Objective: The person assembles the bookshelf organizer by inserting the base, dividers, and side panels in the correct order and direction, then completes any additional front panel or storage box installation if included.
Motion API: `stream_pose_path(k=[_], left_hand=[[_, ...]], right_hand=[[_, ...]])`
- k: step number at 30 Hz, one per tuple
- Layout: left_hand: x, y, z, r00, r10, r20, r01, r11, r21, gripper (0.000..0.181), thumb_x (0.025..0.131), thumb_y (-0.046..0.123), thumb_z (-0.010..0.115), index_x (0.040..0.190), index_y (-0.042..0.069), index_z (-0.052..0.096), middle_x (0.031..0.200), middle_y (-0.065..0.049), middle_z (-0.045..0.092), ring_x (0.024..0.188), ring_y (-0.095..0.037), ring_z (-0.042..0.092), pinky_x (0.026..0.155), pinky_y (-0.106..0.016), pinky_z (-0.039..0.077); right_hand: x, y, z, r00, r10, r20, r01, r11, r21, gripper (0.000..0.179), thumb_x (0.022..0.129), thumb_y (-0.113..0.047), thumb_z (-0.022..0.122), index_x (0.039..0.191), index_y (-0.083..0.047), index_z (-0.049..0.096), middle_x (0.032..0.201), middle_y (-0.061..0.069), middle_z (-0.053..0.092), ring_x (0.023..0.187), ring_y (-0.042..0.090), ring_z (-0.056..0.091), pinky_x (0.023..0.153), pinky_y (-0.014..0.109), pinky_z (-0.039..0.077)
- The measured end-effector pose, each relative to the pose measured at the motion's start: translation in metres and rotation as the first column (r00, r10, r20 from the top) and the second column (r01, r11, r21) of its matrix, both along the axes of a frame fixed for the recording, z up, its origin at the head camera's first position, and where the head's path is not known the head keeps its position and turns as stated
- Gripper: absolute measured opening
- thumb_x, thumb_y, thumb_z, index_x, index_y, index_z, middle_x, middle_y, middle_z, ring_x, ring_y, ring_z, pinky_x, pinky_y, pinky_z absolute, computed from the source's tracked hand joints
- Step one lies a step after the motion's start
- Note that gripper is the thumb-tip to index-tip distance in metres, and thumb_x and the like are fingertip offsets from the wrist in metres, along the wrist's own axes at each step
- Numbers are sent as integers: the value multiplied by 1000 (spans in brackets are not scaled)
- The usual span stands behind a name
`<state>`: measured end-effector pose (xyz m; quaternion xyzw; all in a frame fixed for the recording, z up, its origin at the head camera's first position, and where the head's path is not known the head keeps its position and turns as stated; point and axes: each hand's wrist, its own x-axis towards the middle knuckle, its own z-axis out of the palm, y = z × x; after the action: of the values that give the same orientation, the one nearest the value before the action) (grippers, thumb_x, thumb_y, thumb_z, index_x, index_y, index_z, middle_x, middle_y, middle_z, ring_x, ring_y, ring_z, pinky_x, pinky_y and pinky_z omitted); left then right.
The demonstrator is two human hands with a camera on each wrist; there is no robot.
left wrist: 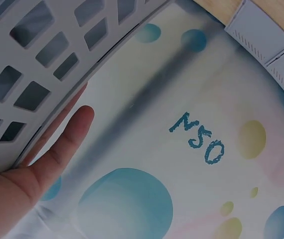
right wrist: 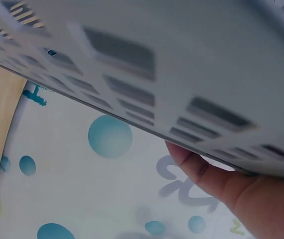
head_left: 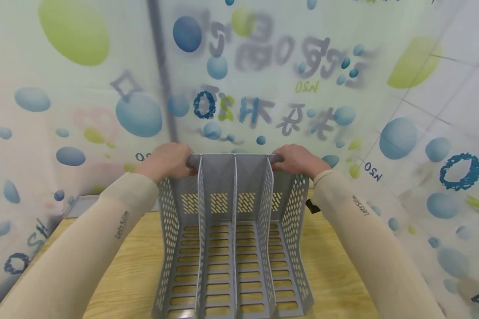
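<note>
A grey plastic file organizer (head_left: 219,179) stands in the middle of the head view, with three upright dividers, perforated side walls and a slotted base. My left hand (head_left: 167,161) grips the left end of its top back edge. At the right end of that same edge, my right hand (head_left: 297,160) holds on. In the left wrist view, a thumb and finger (left wrist: 65,147) show beside the perforated grey wall (left wrist: 27,72). The right wrist view has fingers (right wrist: 202,172) below the organizer's panel (right wrist: 192,59), the rest of them hidden behind it.
A wooden table (head_left: 335,266) lies under the organizer. On its far left is a flat grey panel piece (head_left: 81,205). A small black object (head_left: 312,206) sits by the right sleeve. A patterned curtain (head_left: 239,79) with blue and green dots hangs behind and around the table.
</note>
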<state>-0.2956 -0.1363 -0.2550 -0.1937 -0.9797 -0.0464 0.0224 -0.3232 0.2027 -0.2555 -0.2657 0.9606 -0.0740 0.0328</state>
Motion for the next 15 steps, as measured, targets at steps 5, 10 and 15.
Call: stream_pose_path(k=[5, 10, 15], left_hand=[[0, 2, -1, 1000, -2, -4, 2, 1000, 2, 33, 90, 26, 76, 68, 12, 55, 75, -6, 65, 72, -25, 59, 70, -43, 53], [1, 3, 0, 1000, -1, -9, 1, 1000, -1, 31, 90, 26, 75, 69, 11, 59, 75, -6, 66, 72, -26, 59, 70, -44, 52], [1, 7, 4, 1000, -2, -2, 2, 1000, -2, 33, 91, 25, 74, 68, 11, 55, 72, -6, 62, 69, -24, 55, 65, -40, 47]], right_hand=[[-3, 2, -3, 1000, -5, 14, 5, 1000, -4, 17, 104, -19, 61, 89, -12, 63, 83, 4, 59, 79, 23, 52, 78, 42, 43], [-5, 2, -2, 1000, -7, 29, 8, 1000, -12, 20, 104, -19, 61, 85, -13, 59, 81, 3, 54, 79, 23, 49, 77, 41, 41], [-4, 8, 1, 998, -12, 64, 14, 1000, -25, 26, 106, -19, 58, 81, -13, 53, 76, 2, 45, 72, 20, 43, 73, 39, 37]])
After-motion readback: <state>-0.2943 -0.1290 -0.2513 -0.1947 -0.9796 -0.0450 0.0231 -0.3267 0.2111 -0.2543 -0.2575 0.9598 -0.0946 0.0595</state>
